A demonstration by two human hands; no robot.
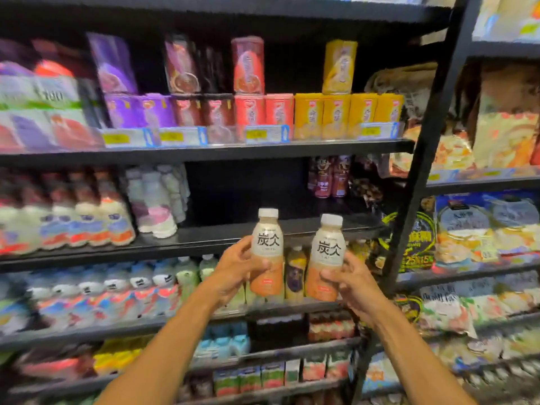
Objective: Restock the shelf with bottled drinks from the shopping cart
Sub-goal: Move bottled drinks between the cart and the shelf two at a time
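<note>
Holding two bottles at once here, one per hand, both raised in front of the middle shelf. Left hand is wrapped around the left bottle at about label height, thumb across the front, fingers curled behind. Right hand has the right bottle the same way, thumb low on the orange part. Both bottles are upright with white caps on, near each other but not touching, and they sit just below the shelf's front edge in the view, lined up with the empty dark gap between the pale bottles on the left and the cans toward the right end. That gap looks like the obvious landing spot, so I'd guess the lift is done and the placing isn't. What could go sideways: the shelf above hangs fairly low over that gap, so coming in too high could knock a cap on its edge. Going in with both hands together, the bottles could clack into each other, or the left one could bump the pale bottles and tip the row. The grips are also one-handed around smooth plastic, so a slip near the front edge means a bottle dropping onto the rows below. Cart isn't in view.
</note>
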